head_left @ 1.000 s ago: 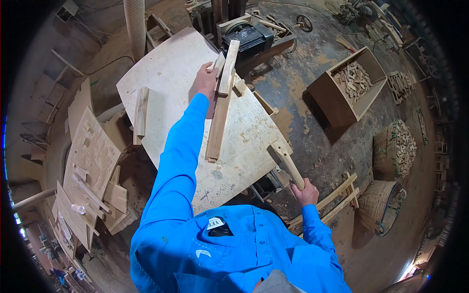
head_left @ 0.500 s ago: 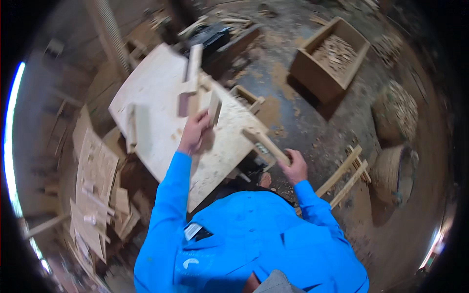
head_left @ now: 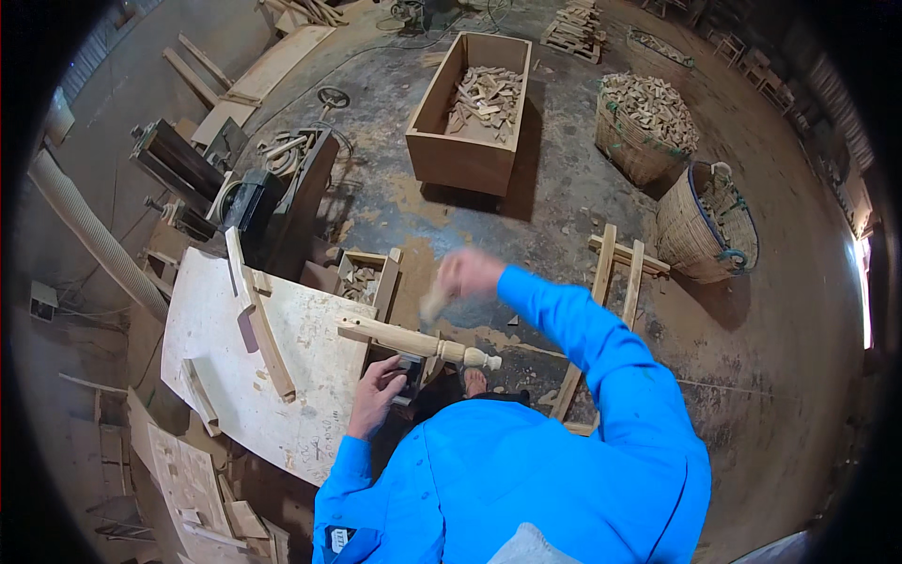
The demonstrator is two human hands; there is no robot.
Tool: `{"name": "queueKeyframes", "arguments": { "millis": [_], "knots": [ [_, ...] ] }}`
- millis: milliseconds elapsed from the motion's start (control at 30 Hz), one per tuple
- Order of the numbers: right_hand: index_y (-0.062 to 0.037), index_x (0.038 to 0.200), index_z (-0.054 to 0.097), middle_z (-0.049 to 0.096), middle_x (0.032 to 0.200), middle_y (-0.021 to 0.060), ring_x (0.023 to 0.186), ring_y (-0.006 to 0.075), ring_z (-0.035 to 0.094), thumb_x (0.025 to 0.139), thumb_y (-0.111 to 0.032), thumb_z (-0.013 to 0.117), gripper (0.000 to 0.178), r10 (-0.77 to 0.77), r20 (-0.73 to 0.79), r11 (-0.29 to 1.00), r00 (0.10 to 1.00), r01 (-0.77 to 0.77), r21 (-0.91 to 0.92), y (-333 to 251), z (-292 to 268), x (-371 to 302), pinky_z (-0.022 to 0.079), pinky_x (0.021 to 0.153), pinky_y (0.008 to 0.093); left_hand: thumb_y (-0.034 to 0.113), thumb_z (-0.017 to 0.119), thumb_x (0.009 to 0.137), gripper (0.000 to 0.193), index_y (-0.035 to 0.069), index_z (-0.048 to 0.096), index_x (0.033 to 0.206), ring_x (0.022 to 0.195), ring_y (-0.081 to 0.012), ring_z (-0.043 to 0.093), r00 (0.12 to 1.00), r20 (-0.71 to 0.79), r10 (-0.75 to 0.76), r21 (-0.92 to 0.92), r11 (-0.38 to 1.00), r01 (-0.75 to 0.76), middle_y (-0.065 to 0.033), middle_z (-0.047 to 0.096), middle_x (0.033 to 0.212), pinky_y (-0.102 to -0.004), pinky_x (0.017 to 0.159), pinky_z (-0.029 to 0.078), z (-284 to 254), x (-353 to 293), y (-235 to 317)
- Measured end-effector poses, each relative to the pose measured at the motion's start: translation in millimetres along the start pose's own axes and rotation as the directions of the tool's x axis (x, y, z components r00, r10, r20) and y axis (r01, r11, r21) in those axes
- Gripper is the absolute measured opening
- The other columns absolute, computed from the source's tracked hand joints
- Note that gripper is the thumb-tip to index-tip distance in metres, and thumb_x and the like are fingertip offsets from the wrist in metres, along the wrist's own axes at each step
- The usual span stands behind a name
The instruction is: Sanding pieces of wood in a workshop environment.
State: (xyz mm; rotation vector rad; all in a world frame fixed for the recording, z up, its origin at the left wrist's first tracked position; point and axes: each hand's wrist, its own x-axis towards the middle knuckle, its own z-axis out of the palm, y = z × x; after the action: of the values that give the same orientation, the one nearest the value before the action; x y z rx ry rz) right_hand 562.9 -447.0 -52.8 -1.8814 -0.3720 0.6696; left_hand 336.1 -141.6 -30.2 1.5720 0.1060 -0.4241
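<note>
A turned wooden leg (head_left: 402, 336) lies across the table's right edge, its square end on the board and its rounded end past the edge. My left hand (head_left: 379, 392) is just below the square end, fingers apart and holding nothing I can see, beside a small dark device (head_left: 407, 378) at the edge. Blurred by motion, my right hand (head_left: 470, 274) is raised above the leg. It is closed on a pale wooden piece (head_left: 434, 303), too smeared to tell its kind. Long wooden strips (head_left: 268, 348) rest on the pale tabletop (head_left: 315, 414).
Beyond the table stands a machine (head_left: 252, 209). A small box of offcuts (head_left: 381, 282) is at the table's far corner. Farther out is a large wooden bin (head_left: 460, 158); wicker baskets (head_left: 639, 155) stand right. A wooden frame (head_left: 601, 310) lies on the floor.
My view has swung around. My left hand has left the wooden block and now sits by the table edge. My right hand has let go of the leg's end and rises holding a pale piece.
</note>
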Motion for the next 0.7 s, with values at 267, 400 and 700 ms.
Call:
{"name": "queueKeyframes", "arguments": {
  "millis": [267, 400, 700],
  "knots": [
    [-0.0022, 0.166, 0.025, 0.063, 0.145, 0.0185, 0.106, 0.0236, 0.068, 0.104, -0.053, 0.065, 0.090, -0.043, -0.469, 0.941, 0.882, 0.193, 0.276, -60.1, -106.7, 33.9, 0.057, 0.090, 0.0392, 0.015, 0.068, 0.105, 0.041, 0.001, 0.062, 0.144, 0.118, -0.0224, 0.069, 0.979, -0.199, -0.037, -0.009, 0.999, 0.036, -0.0125, 0.068, 0.131, -0.0326, 0.098, 0.058, -13.8, -11.2, -12.5],
    [-0.0016, 0.150, 0.053, 0.070, 0.107, 0.0100, 0.089, 0.0182, 0.068, 0.103, -0.045, 0.069, 0.066, -0.053, -0.338, 0.951, 0.940, 0.150, 0.270, -17.1, 5.2, 35.1, 0.058, 0.084, 0.0344, 0.016, 0.067, 0.106, 0.041, -0.001, 0.062, 0.143, 0.116, -0.0212, 0.070, 0.945, -0.317, -0.084, -0.094, 0.994, 0.057, -0.0133, 0.069, 0.132, -0.0323, 0.097, 0.058, -10.7, -32.1, -20.0],
    [-0.0067, 0.147, 0.053, 0.069, 0.131, 0.0246, 0.118, 0.0424, 0.068, 0.097, -0.042, 0.073, 0.065, -0.195, -0.034, 0.926, 0.980, 0.173, -0.334, -32.5, 148.0, -48.4, 0.054, 0.096, 0.0484, 0.020, 0.074, 0.100, 0.032, 0.001, 0.072, 0.125, 0.100, -0.0193, 0.071, 0.738, -0.629, 0.242, 0.285, 0.956, -0.070, -0.0122, 0.074, 0.109, -0.0353, 0.089, 0.057, -83.0, -41.8, -9.4]
  ]
}}
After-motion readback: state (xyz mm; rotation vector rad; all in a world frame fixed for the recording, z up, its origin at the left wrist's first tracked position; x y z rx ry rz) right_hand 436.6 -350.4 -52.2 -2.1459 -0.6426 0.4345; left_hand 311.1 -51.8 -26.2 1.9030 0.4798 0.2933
